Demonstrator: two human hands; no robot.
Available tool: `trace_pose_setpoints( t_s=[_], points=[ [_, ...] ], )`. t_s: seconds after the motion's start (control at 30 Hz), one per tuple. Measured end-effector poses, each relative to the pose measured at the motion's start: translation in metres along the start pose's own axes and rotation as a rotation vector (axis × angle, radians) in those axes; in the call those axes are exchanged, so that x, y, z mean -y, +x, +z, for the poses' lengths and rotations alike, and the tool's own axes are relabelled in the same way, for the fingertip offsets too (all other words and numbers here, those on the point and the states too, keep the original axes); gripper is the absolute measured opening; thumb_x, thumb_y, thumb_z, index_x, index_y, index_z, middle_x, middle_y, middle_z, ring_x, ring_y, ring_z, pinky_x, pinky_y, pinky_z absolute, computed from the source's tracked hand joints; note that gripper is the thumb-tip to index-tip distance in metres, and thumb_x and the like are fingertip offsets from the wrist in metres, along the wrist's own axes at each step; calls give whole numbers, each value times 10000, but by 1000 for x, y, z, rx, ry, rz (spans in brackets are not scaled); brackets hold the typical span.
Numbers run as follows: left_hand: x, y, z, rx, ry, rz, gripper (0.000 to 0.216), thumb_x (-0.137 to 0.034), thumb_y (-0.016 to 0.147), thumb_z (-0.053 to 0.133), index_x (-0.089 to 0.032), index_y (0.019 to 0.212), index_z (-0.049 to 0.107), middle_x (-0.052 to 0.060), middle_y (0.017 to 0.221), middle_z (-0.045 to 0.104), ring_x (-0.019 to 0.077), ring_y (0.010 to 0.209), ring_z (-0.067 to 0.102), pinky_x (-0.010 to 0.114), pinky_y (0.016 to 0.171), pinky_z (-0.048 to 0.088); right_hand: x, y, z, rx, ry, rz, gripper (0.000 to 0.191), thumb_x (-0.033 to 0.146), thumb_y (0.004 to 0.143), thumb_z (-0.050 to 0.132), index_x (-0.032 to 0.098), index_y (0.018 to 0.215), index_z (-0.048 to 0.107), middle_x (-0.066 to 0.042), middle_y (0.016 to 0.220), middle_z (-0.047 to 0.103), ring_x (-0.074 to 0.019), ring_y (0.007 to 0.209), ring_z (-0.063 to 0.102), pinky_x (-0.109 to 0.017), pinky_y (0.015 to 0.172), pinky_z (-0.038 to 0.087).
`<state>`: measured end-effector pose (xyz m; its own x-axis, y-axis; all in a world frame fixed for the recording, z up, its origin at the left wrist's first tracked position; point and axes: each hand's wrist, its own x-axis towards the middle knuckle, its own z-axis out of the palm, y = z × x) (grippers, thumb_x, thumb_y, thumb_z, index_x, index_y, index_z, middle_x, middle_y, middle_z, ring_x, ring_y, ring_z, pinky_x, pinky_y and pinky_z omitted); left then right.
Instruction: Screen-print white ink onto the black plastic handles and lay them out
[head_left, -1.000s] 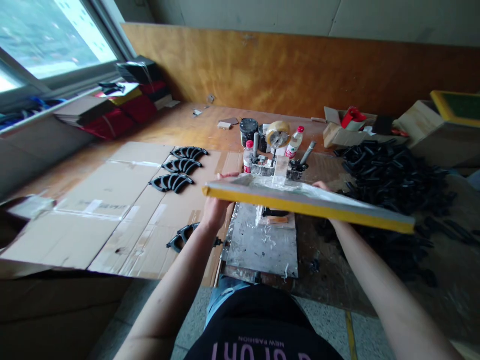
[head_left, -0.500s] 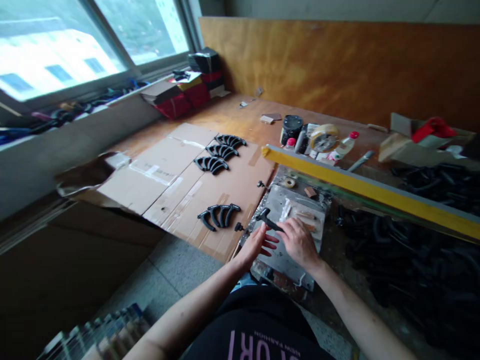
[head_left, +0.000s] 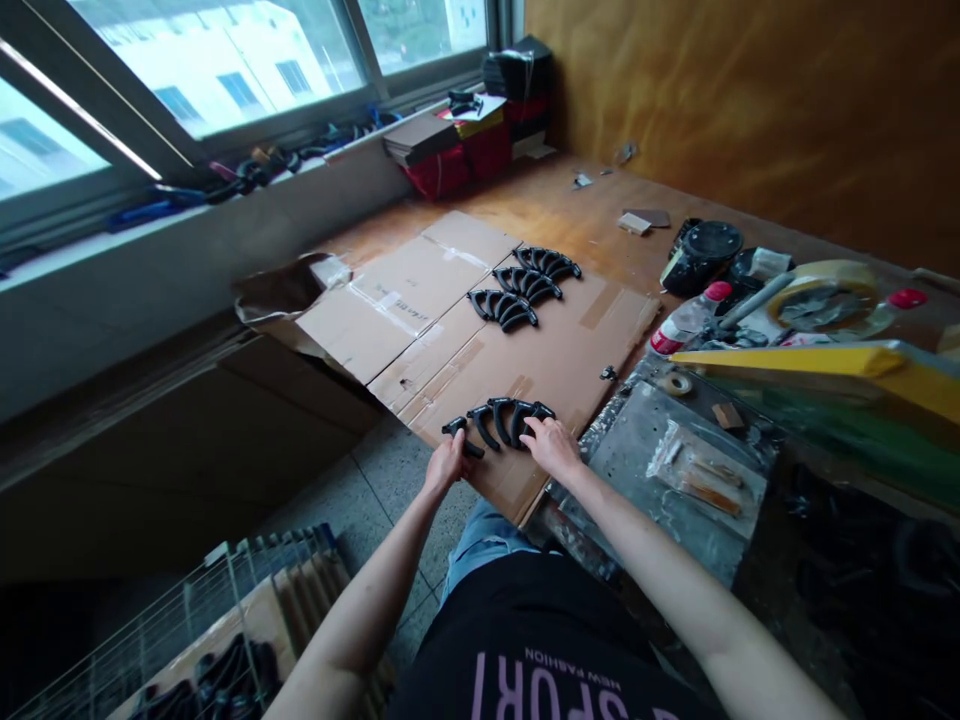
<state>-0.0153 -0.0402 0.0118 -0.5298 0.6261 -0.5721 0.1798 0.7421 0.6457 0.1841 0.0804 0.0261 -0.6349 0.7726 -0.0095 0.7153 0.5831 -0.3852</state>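
Head view: the left hand (head_left: 445, 464) pinches the end piece of a fanned row of black curved plastic parts (head_left: 499, 419) at the near edge of the flattened brown cardboard sheet (head_left: 559, 355). The right hand (head_left: 553, 444), fingers loosely spread, rests on the row's other end, beside the scratched grey metal plate (head_left: 637, 465).

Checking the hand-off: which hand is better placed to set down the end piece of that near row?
Left: the left hand already grips the leftmost black curved plastic piece; the right hand rests at the row's far end.

Daylit window (head_left: 225, 70), plywood wall (head_left: 750, 110)
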Motion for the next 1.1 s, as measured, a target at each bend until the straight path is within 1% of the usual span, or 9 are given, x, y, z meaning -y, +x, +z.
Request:
trace_pose_setpoints(
  t_s=[0.17,0.27,0.37,0.43,0.5,0.63,0.77,0.93,1.1],
  points=[
    [-4,11,-6,19,117,20,561,-607,874,391,-188,578,619,78,494,626,208,505,599,289,557,443,2,18,12,118,43,107,281,393,904,592,207,1089,695,-118,990,678,-218,891,654,-311,792,487],
    [-2,-2,-2,-120,155,76,456,-547,899,417,-192,757,665,75,729,692,204,713,642,283,671,460,3,15,6,203,32,146,287,410,923,552,202,1048,706,-121,987,678,-223,925,652,-309,827,475],
    [2,-18,11,-260,184,302,347,-466,931,435,-221,1000,671,61,1054,668,150,842,632,256,774,462,12,9,-2,279,5,191,321,453,926,532,213,1067,693,-117,1021,666,-225,953,647,-311,846,464],
    [1,-23,21,-281,248,469,328,-434,942,448,-259,1119,661,50,1188,619,132,890,629,235,768,466,20,9,-5,291,-29,227,369,500,913,536,208,1093,672,-123,1041,652,-238,970,641,-322,841,465],
    [-4,-24,28,-260,346,509,342,-431,949,443,-301,1197,640,43,1239,591,143,959,625,229,725,467,29,12,-6,287,-62,256,402,519,897,550,195,1112,649,-134,1057,638,-255,975,637,-335,825,469],
    [-15,-18,30,-252,459,411,364,-467,959,411,-311,1206,628,47,1202,594,159,963,623,243,683,460,35,18,-5,304,-61,304,368,440,883,587,194,1155,619,-142,1109,617,-264,999,629,-345,839,463],
    [-20,-12,25,-283,493,396,359,-469,961,405,-299,1183,630,45,1157,604,165,950,624,256,695,455,32,20,-1,311,-35,324,371,414,874,592,198,1175,615,-146,1130,615,-268,1009,625,-356,862,458],
    [-21,-4,26,-291,532,456,362,-480,952,412,-295,1151,650,52,1085,606,178,925,627,271,706,465,32,22,2,314,7,313,369,404,860,612,188,1158,641,-149,1125,638,-258,1027,623,-356,902,455],
    [-25,20,14,-266,514,610,357,-452,944,444,-264,1154,663,66,1068,614,186,957,622,286,835,486,36,26,-1,326,80,259,398,383,874,589,176,1210,644,-147,1146,659,-237,1075,623,-326,950,449]
  ],
)
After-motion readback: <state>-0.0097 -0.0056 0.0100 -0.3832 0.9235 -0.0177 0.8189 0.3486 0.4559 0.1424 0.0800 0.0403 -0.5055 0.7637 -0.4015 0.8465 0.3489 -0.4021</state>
